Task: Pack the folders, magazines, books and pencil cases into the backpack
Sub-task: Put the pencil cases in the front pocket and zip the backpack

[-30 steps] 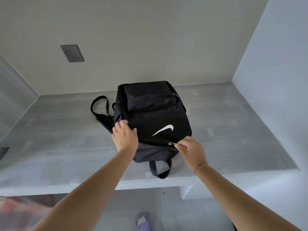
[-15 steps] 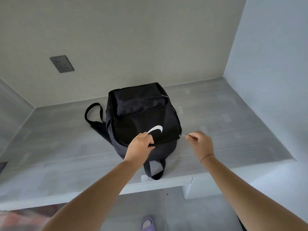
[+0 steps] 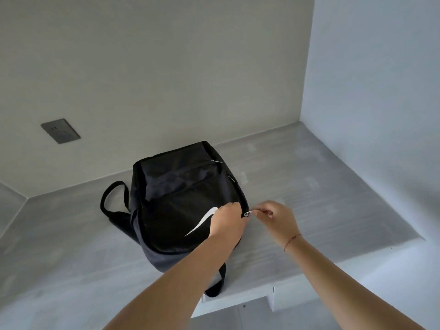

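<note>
Soft, limp backpack (image 3: 181, 206) near desk (image 3: 333, 210) front edge. Grip: left hand (image 3: 227, 220) clamps fabric beside zipper pull (image 3: 248, 213); right hand (image 3: 277, 219) pinches that pull, likely best hold.

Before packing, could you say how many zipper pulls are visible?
3 zipper pulls: one pinched by the right hand, two farther up the backpack's right side; others may be hidden.

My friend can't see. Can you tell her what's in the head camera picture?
A person's right hand pinches the zip pull on a black backpack lying on a grey desk, while the left hand holds the fabric beside it. A socket is on the wall behind.
</note>
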### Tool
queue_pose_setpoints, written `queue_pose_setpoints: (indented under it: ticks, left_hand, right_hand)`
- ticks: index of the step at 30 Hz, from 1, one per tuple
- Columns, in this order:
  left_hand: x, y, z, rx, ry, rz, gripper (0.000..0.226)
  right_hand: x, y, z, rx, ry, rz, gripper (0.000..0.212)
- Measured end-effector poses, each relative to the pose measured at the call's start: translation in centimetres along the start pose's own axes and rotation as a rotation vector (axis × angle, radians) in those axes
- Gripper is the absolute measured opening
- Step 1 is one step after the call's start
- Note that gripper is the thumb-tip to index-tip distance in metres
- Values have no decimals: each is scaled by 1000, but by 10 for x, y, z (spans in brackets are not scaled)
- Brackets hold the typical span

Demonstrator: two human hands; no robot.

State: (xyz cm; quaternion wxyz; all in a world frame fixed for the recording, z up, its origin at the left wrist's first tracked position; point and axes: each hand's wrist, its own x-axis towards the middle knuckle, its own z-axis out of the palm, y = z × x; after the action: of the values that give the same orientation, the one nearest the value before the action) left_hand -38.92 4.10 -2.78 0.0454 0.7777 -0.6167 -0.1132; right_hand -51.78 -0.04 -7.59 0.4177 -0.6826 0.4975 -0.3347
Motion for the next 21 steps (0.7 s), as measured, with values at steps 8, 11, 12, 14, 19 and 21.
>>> queue_pose_setpoints:
  ticks: [8, 11, 12, 14, 19, 21]
  left_hand:
    - [1, -6, -7, -113, 22, 13, 19]
    - [2, -8, -9, -128, 11, 25, 18]
    - [3, -9, -9, -136, 9, 25, 18]
    - [4, -10, -8, -164, 1, 23, 15]
    - [5, -12, -4, -199, -3, 23, 20]
    - [5, -14, -3, -214, -2, 22, 20]
  right_hand:
    - [60, 9, 8, -133, 88, -42, 16]
    - [84, 5, 13, -161, 77, 30, 20]
    - [91, 5, 15, -155, 75, 41, 20]
    - [104, 3, 19, -137, 85, 40, 21]
    - [132, 1, 34, -190, 106, 34, 21]
    - [139, -2, 40, -224, 106, 42, 21]
